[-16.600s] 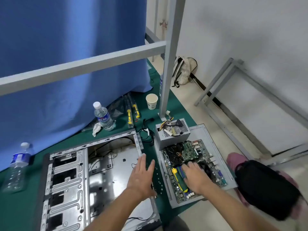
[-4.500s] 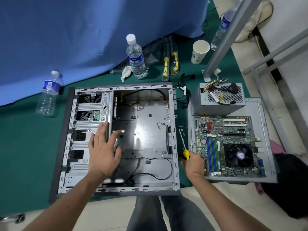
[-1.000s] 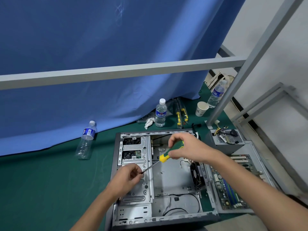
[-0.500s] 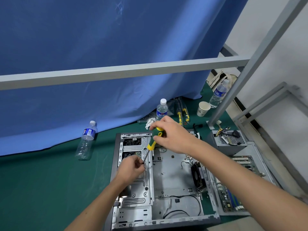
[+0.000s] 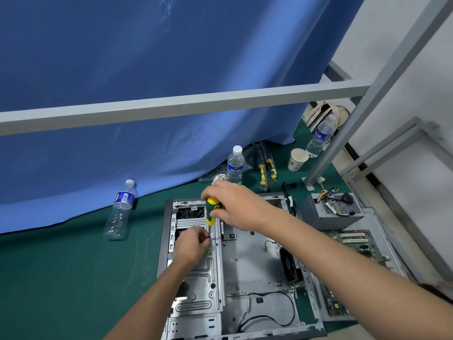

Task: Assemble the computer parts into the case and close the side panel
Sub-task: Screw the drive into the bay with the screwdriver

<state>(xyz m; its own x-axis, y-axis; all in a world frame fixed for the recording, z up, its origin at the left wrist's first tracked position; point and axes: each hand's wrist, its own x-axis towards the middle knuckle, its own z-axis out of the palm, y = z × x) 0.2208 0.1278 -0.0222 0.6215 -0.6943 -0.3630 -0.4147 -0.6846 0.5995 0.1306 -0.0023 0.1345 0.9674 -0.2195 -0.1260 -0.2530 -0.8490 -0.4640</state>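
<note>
Right hand (image 5: 235,207): curled round the green-and-yellow handle of the screwdriver (image 5: 211,213). Left hand (image 5: 192,246): fingers pinched at the lower end of the shaft, just over the drive cage (image 5: 198,278); whether a screw is between the fingertips, cannot tell. Screwdriver nearly upright, handle up and leaning a little away, tip down at the cage. Case (image 5: 245,278) flat on the green mat (image 5: 61,278), open side up, long axis running away from the person. Right of the case, close beside: motherboard (image 5: 353,244) on the side panel (image 5: 389,251), with the power supply (image 5: 331,214) at its far end. Behind the case, a bottle (image 5: 234,165) with blue label, its writing too small to read.
</note>
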